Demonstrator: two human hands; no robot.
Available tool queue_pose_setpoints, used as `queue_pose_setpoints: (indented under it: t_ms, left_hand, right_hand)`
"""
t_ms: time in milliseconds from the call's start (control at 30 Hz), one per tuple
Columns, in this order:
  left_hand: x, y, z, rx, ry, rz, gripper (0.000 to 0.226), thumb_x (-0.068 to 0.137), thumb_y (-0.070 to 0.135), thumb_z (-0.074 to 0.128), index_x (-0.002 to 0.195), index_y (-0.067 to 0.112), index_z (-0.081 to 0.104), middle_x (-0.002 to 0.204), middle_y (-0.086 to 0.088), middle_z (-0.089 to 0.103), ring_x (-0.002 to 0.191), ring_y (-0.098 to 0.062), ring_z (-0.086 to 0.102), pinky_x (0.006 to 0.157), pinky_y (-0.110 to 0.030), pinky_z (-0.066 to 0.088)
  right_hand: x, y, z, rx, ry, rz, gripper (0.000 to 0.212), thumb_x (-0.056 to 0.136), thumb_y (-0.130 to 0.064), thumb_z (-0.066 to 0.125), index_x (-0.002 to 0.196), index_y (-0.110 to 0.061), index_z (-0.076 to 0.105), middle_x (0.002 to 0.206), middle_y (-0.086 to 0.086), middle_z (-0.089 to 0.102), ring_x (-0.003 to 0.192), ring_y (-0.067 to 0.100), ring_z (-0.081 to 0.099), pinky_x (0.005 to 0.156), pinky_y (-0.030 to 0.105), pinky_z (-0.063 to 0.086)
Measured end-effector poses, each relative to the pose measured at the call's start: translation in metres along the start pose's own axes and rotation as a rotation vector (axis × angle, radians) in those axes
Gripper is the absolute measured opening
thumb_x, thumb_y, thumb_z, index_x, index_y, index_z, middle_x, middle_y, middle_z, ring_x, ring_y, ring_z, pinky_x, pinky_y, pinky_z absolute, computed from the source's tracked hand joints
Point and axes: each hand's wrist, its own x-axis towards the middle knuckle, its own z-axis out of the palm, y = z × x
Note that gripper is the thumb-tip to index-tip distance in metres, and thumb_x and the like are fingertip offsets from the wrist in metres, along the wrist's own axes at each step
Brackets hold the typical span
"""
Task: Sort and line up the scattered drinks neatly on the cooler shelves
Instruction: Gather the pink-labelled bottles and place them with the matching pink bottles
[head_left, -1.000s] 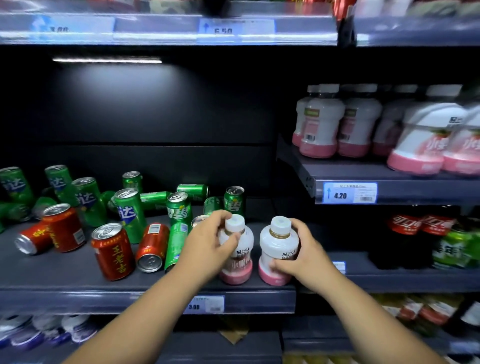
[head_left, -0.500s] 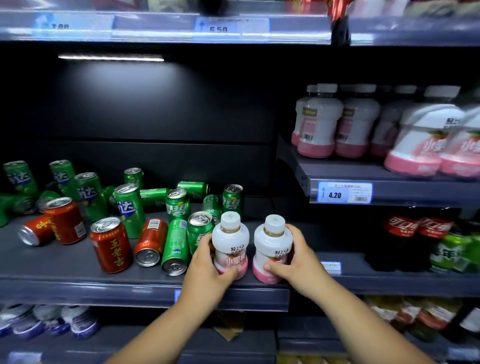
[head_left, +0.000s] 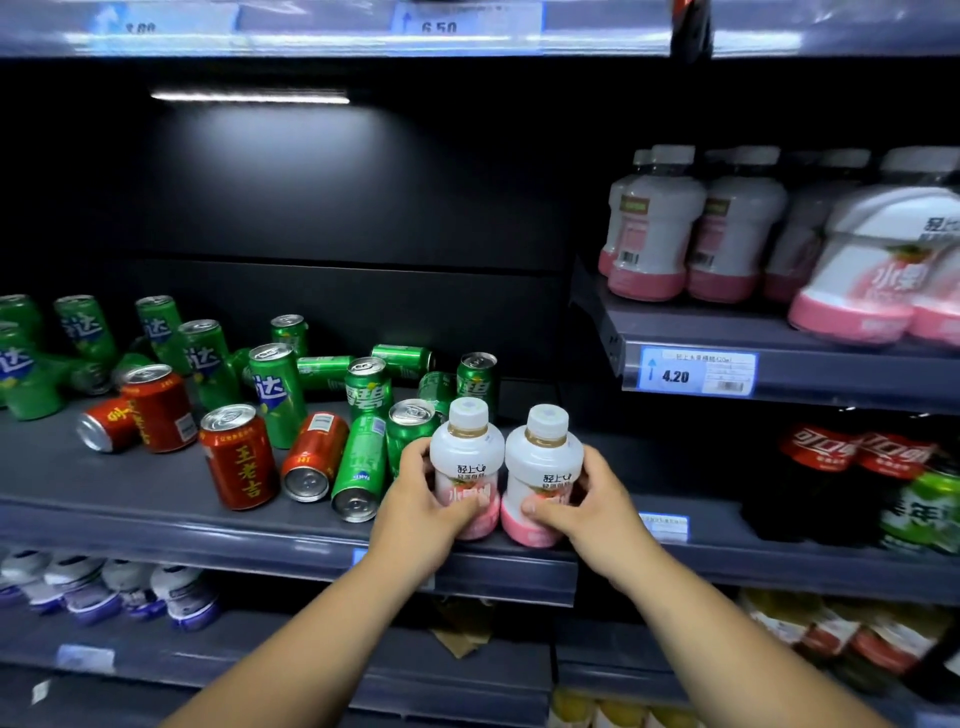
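Sorting step, gripping left pink-and-white bottle (head_left: 466, 460) in left hand (head_left: 422, 501), right pink-and-white bottle (head_left: 543, 467) in right hand (head_left: 584, 506), at shelf (head_left: 130, 493) front; next probably calls for lifting both to matching row (head_left: 657, 228) above.

Left grip (head_left: 415, 501) and right grip (head_left: 589, 512) are bare, as are both forearms (head_left: 322, 623) behind them.

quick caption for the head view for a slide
Left hand and right hand grip the left bottle and right bottle at a cooler shelf beside scattered green cans and red cans.
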Motion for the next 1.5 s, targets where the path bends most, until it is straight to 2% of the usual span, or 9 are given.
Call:
queue_pose_setpoints:
  t_ms: [200,333,533,667,833,1000,1200,1400,1500]
  left_hand:
    - [-0.003,0.019,-0.04,-0.053,-0.015,0.096,0.073,0.055,0.05,0.086,0.117,0.048,0.047,0.112,0.018,0.067,0.103,0.001,0.064,0.094,-0.04,0.053]
    - [0.003,0.044,-0.078,-0.054,-0.033,0.163,0.072,0.049,0.055,0.084,0.112,0.048,0.049,0.107,0.018,0.068,0.097,0.009,0.063,0.082,-0.024,0.05]
    - [0.022,0.081,-0.124,-0.093,-0.021,0.27,0.068,0.054,0.046,0.09,0.11,0.047,0.053,0.103,0.016,0.071,0.095,0.0,0.068,0.085,-0.033,0.054]
    - [0.032,0.117,-0.131,-0.12,0.006,0.364,0.068,0.053,0.049,0.087,0.112,0.041,0.054,0.103,0.01,0.072,0.094,-0.005,0.069,0.082,-0.035,0.056]
    - [0.037,0.167,-0.108,-0.136,0.011,0.447,0.062,0.064,0.029,0.093,0.111,0.035,0.053,0.099,0.011,0.071,0.086,0.005,0.067,0.072,-0.015,0.05]
    - [0.046,0.207,-0.06,-0.169,-0.003,0.48,0.072,0.053,0.048,0.089,0.114,0.035,0.053,0.102,0.011,0.073,0.092,-0.004,0.07,0.085,-0.037,0.056]
    - [0.06,0.249,0.007,-0.171,0.004,0.509,0.068,0.063,0.035,0.092,0.117,0.032,0.051,0.105,0.013,0.069,0.093,0.004,0.066,0.086,-0.029,0.053]
    - [0.075,0.247,0.052,-0.172,0.039,0.4,0.079,0.054,0.054,0.084,0.12,0.032,0.048,0.109,0.016,0.065,0.1,-0.002,0.065,0.095,-0.042,0.054]
    - [0.075,0.239,0.062,-0.179,0.081,0.343,0.074,0.054,0.063,0.077,0.116,0.038,0.047,0.104,0.02,0.066,0.1,-0.003,0.066,0.095,-0.044,0.054]
  right_hand:
    - [-0.016,-0.038,0.011,0.045,0.045,-0.026,0.07,0.067,-0.01,0.09,0.121,-0.029,0.051,0.113,-0.016,0.069,0.1,-0.01,0.064,0.08,0.01,0.047]
    - [-0.025,-0.071,0.022,0.071,0.096,-0.05,0.062,0.066,-0.02,0.091,0.112,-0.03,0.051,0.106,-0.017,0.073,0.097,-0.003,0.067,0.083,0.024,0.049]
    - [-0.03,-0.135,0.038,0.11,0.23,-0.18,0.071,0.051,-0.044,0.089,0.11,-0.03,0.053,0.103,-0.005,0.074,0.093,0.006,0.071,0.084,0.032,0.055]
    - [-0.034,-0.172,0.022,0.059,0.276,-0.269,0.064,0.06,-0.036,0.092,0.11,-0.034,0.052,0.102,-0.007,0.074,0.093,0.004,0.07,0.084,0.032,0.056]
    - [-0.037,-0.197,-0.025,-0.014,0.366,-0.344,0.067,0.057,-0.043,0.091,0.109,-0.039,0.051,0.104,-0.013,0.071,0.096,-0.001,0.067,0.084,0.028,0.054]
    - [-0.032,-0.198,-0.083,-0.013,0.459,-0.371,0.07,0.053,-0.042,0.092,0.109,-0.035,0.052,0.107,-0.01,0.071,0.098,0.002,0.068,0.088,0.034,0.056]
    - [-0.009,-0.193,-0.149,-0.061,0.53,-0.36,0.078,0.048,-0.055,0.085,0.113,-0.035,0.048,0.108,-0.011,0.07,0.097,0.003,0.068,0.091,0.04,0.056]
    - [0.03,-0.173,-0.17,-0.197,0.535,-0.251,0.086,0.048,-0.07,0.072,0.117,-0.029,0.042,0.114,-0.004,0.067,0.104,0.019,0.065,0.092,0.045,0.053]
    - [0.033,-0.168,-0.169,-0.345,0.51,-0.189,0.075,0.066,-0.067,0.071,0.12,-0.024,0.041,0.118,0.005,0.063,0.108,0.03,0.061,0.09,0.045,0.051]
